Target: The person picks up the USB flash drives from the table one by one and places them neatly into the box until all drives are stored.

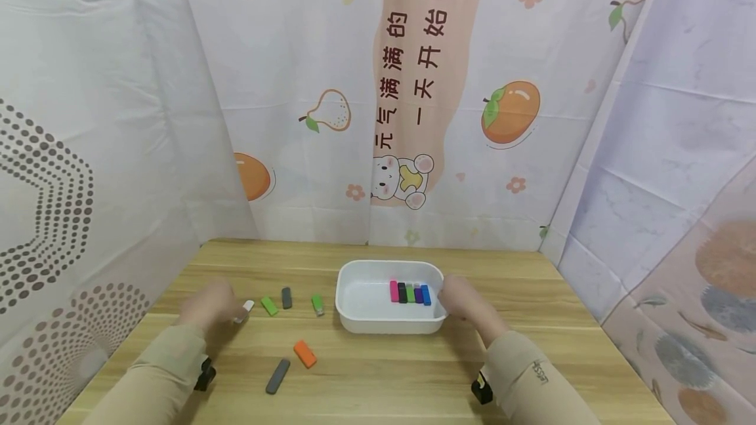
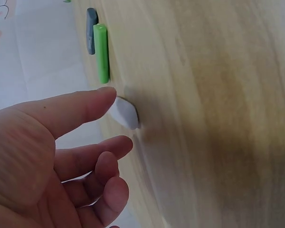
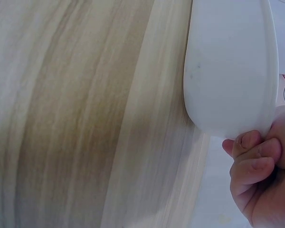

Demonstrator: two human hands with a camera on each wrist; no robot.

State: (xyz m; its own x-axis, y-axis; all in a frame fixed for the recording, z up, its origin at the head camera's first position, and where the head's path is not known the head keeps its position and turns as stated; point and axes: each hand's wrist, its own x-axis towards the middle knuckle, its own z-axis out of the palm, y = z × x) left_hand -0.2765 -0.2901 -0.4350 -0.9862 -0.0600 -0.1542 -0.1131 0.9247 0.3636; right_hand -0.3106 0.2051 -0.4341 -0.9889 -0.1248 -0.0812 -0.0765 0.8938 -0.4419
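Note:
A white USB flash drive (image 1: 244, 311) lies on the table at the left, with my left hand (image 1: 209, 305) beside it. In the left wrist view the thumb and forefinger are spread apart near the white drive (image 2: 125, 113), with a gap between them; the other fingers bend loosely. At the right end of a white plastic box (image 1: 390, 326), my right hand (image 1: 457, 297) grips the rim, its fingers curled against the end wall in the right wrist view. Inside the box stand several drives in a row, among them a pink one (image 1: 394, 291) and a blue one (image 1: 426, 294).
Between the left hand and the box lie a green drive (image 1: 269, 306), a grey drive (image 1: 286, 298) and another green drive (image 1: 317, 305). Nearer the front are an orange drive (image 1: 304, 353) and a long grey drive (image 1: 277, 376). Printed curtains (image 1: 307, 182) surround the wooden table.

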